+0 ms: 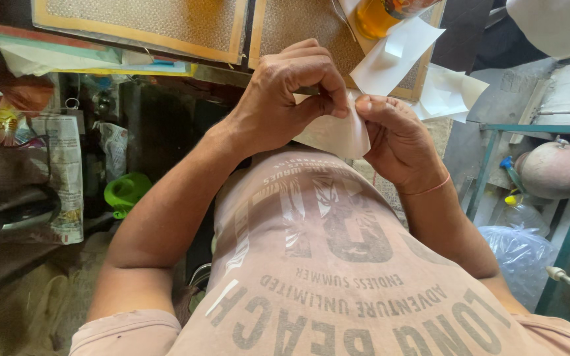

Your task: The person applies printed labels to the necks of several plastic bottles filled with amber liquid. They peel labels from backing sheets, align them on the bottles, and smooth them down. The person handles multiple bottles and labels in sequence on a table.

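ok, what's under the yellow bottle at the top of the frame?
The yellow bottle stands on a loose white paper sheet, which lies over a woven mat with a wooden border. The paper hides the mat directly beneath, and the bottle covers its own base.

Two hands (338, 112), two woven mats (140, 23), one orange-liquid bottle (380, 14).

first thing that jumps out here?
Both hands meet at centre frame: the left hand and right hand pinch a thin pale sheet between fingertips. Behind them lie woven mats with loose paper sheets and an amber bottle at top.
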